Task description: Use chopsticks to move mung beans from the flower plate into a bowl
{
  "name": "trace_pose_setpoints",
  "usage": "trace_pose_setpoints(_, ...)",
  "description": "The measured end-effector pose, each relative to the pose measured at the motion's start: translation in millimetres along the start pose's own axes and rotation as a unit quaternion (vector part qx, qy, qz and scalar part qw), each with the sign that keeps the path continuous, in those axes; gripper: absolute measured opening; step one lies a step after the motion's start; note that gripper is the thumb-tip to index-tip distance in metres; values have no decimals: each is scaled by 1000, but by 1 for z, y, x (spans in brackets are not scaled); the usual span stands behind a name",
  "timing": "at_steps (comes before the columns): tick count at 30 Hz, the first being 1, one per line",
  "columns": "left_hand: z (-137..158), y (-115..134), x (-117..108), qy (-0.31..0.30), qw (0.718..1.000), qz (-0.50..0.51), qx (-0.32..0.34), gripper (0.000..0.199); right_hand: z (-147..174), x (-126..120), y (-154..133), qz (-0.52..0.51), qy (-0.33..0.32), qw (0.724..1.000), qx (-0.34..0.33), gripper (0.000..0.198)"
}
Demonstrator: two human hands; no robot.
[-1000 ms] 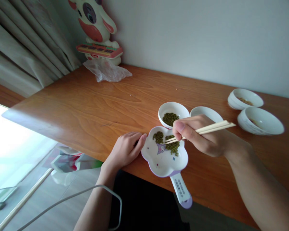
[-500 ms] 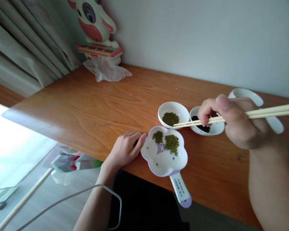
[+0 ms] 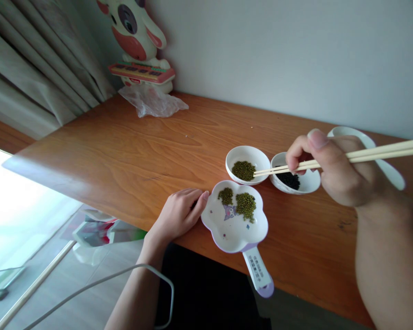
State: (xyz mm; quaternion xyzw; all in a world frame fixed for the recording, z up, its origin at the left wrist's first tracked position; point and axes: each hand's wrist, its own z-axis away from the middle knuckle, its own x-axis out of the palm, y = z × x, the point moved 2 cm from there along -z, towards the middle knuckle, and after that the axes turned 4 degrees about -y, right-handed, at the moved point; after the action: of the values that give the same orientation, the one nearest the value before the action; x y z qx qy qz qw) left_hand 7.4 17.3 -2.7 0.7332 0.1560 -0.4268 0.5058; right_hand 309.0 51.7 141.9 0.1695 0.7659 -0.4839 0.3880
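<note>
My right hand (image 3: 340, 167) is closed around a pair of pale wooden chopsticks (image 3: 365, 155). Their tips reach into a white bowl (image 3: 259, 159) at the right edge of a heap of green mung beans (image 3: 243, 171); no bean shows clearly between them. My left hand (image 3: 181, 213) rests at the table's front edge, with thumb and fingers closed at the rim of a white and lilac flower-shaped dish (image 3: 223, 236). Two clusters of mung beans (image 3: 246, 206) lie in that dish, whose handle overhangs the table edge. Beneath my right hand stands a second bowl (image 3: 309, 181) holding black beans (image 3: 289, 180).
Behind my right hand lies another white dish (image 3: 351, 133), partly hidden. A cow-shaped toy keyboard (image 3: 141, 71) and a clear plastic bag (image 3: 154, 101) are at the back left of the wooden table (image 3: 131, 160). A grey cable (image 3: 106, 279) crosses my left forearm.
The chopstick tips have shifted slightly right and up, from the near rim of the mung bean bowl to the heap's right edge. My left hand and the dish have stayed put.
</note>
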Motion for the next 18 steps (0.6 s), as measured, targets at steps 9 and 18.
trace_pose_setpoints(9,0,-1,0,-10,1000,-1,-6,41,0,-1,0,-5,-2,1000,-3,59)
trace_pose_setpoints(18,0,1,-1,-4,1000,1,-3,41,0,-1,1,-3,-6,1000,7,58)
